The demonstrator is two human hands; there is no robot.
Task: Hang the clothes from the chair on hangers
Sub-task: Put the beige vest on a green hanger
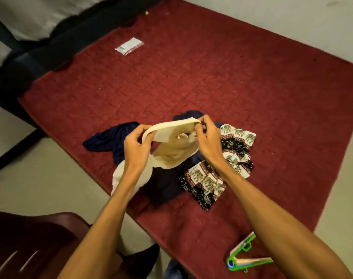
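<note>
Head view — cream garment gripped, forearm overlapping hangers, packet beyond

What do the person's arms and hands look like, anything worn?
Left hand and right hand are bare, no gloves. Left arm and right arm are bare to the frame's edge, no sleeves in view. No watch or band on either wrist. Rings: too blurred to tell.

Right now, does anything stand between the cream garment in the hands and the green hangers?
Nothing solid. The left hand and right hand grip the cream garment. Between it and the green hangers lies only the elephant-print cloth, and the right forearm crosses over part of the hangers.
</note>
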